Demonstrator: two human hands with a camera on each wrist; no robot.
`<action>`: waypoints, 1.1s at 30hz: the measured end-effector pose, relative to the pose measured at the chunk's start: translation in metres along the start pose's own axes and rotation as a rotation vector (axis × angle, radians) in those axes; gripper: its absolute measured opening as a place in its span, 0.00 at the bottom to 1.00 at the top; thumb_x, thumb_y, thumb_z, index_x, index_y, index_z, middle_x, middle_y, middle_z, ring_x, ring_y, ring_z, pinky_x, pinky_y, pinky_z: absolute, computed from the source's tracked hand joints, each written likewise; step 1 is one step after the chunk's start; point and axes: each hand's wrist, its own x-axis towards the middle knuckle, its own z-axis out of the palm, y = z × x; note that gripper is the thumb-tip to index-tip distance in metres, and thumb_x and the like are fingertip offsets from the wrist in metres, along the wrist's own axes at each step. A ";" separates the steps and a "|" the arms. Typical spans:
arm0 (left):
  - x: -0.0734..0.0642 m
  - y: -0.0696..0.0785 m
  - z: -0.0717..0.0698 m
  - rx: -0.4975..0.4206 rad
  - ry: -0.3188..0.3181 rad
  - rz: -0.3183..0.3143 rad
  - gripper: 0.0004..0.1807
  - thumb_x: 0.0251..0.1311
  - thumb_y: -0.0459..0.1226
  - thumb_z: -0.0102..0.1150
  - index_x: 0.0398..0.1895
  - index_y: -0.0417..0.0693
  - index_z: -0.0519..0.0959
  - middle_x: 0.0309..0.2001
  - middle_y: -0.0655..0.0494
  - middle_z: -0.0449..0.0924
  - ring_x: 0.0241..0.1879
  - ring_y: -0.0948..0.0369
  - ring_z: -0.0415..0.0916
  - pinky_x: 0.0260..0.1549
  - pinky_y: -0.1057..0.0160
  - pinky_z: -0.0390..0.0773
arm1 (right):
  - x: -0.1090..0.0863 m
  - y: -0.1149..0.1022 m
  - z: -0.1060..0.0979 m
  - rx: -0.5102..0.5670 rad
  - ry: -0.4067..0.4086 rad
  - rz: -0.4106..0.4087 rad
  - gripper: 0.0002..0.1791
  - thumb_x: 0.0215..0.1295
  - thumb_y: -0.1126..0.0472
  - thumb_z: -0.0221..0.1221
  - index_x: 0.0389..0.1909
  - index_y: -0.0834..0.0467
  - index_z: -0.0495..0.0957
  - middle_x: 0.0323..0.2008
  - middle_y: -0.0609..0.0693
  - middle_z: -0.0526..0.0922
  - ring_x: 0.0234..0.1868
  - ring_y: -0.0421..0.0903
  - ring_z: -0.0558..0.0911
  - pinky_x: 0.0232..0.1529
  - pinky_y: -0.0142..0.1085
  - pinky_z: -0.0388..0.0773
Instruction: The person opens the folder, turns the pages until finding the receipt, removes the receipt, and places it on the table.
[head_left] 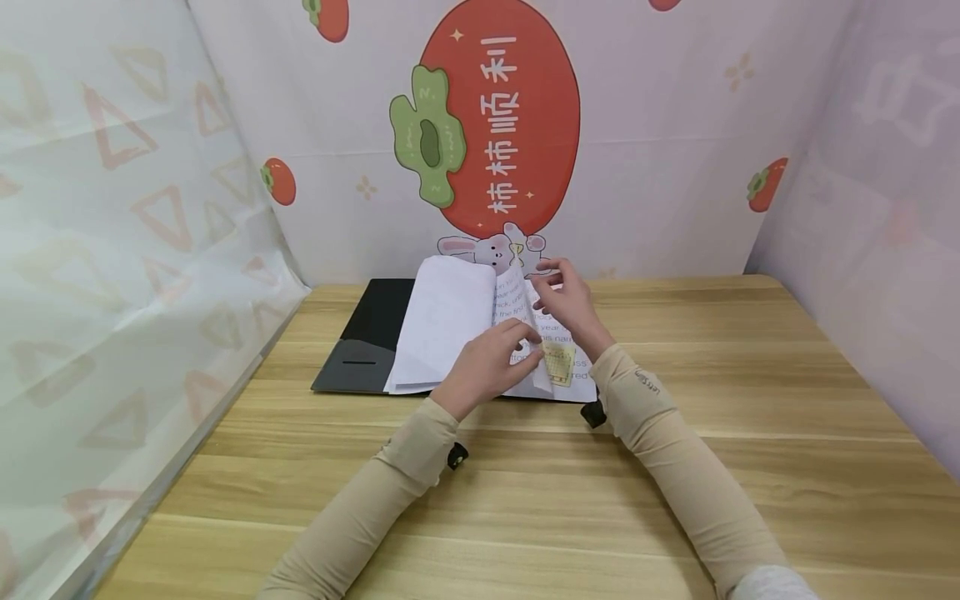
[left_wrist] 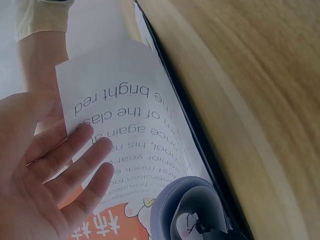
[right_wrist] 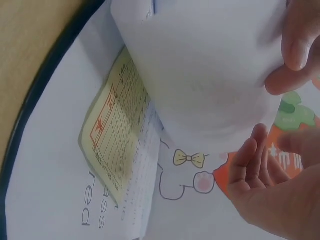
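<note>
A white page [head_left: 510,292] with printed text stands raised and bowed from a black folder [head_left: 390,304]. My left hand [head_left: 491,362] holds its free edge. In the left wrist view, several fingers [left_wrist: 82,160] lie over the printed side. The right wrist view has a thumb [right_wrist: 300,42] and a fingertip against the blank side [right_wrist: 210,85]. Just beyond the page's far edge, my right hand [head_left: 566,300] hovers with loosely bent fingers and nothing in them. A yellow slip [right_wrist: 117,125] with a grid and red characters lies on the printed sheet below, partly covered by the page.
Other white sheets [head_left: 450,317] are turned over to the folder's left side; their ends look curled [left_wrist: 175,200] in the left wrist view. The wood-grain table [head_left: 510,508] meets a printed cloth [head_left: 645,192] close behind the folder. More cloth hangs on both sides.
</note>
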 end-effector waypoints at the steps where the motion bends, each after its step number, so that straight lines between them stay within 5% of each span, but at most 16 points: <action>1: 0.000 0.000 -0.001 -0.003 0.001 -0.001 0.10 0.75 0.44 0.62 0.51 0.51 0.83 0.51 0.57 0.84 0.47 0.59 0.85 0.43 0.61 0.84 | 0.001 0.001 -0.001 0.000 0.000 0.002 0.23 0.79 0.54 0.57 0.68 0.59 0.71 0.52 0.61 0.81 0.43 0.67 0.86 0.42 0.44 0.85; 11: 0.002 0.000 -0.007 -0.021 -0.017 -0.036 0.10 0.75 0.44 0.63 0.51 0.52 0.83 0.53 0.56 0.84 0.47 0.60 0.84 0.43 0.63 0.83 | 0.007 0.016 -0.022 -0.009 -0.024 0.085 0.21 0.81 0.54 0.54 0.66 0.61 0.71 0.56 0.63 0.78 0.47 0.65 0.84 0.50 0.50 0.83; 24: 0.002 -0.011 -0.024 -0.027 -0.055 -0.128 0.13 0.75 0.46 0.62 0.54 0.51 0.83 0.55 0.56 0.83 0.46 0.61 0.83 0.42 0.62 0.83 | 0.013 0.034 -0.044 -0.348 -0.394 0.243 0.21 0.79 0.53 0.58 0.60 0.65 0.76 0.53 0.65 0.82 0.47 0.55 0.85 0.48 0.46 0.84; 33: 0.000 -0.023 -0.047 -0.054 -0.094 -0.235 0.15 0.75 0.46 0.61 0.56 0.49 0.84 0.56 0.55 0.84 0.46 0.59 0.83 0.42 0.61 0.84 | 0.010 0.034 -0.050 -0.374 -0.474 0.277 0.24 0.78 0.52 0.59 0.61 0.68 0.73 0.45 0.61 0.82 0.39 0.49 0.83 0.41 0.40 0.83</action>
